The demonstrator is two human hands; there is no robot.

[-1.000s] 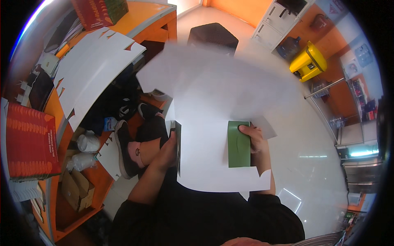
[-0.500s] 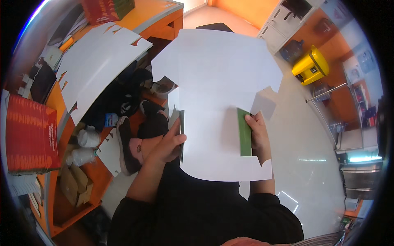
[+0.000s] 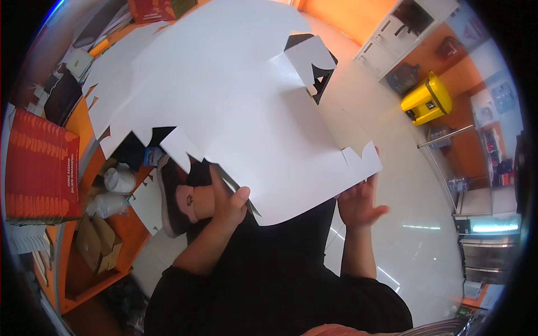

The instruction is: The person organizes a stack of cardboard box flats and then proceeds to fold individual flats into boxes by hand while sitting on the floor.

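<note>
A large white die-cut cardboard box blank (image 3: 224,106) with notched flaps spreads in front of me, slanting up toward the far left. My left hand (image 3: 228,208) grips its near left edge, where a narrow side flap is folded; the thumb is on top and the other fingers are partly hidden. At the near right corner, my right hand (image 3: 357,206) touches the blank from beneath, its thumb spread away and its fingertips partly covered by the notched flap.
More white cut sheets (image 3: 112,84) lie on the orange desk at left, beside a stack of red printed cardboard (image 3: 42,168). Below are plastic-wrapped rolls (image 3: 119,179) and a brown carton (image 3: 98,246). A yellow pedal bin (image 3: 427,99) stands far right on the tiled floor.
The blank has swung to the far left and tilted, partly covering the desk sheets. My right hand has let go of the green-backed right flap and moved down to the near corner.
</note>
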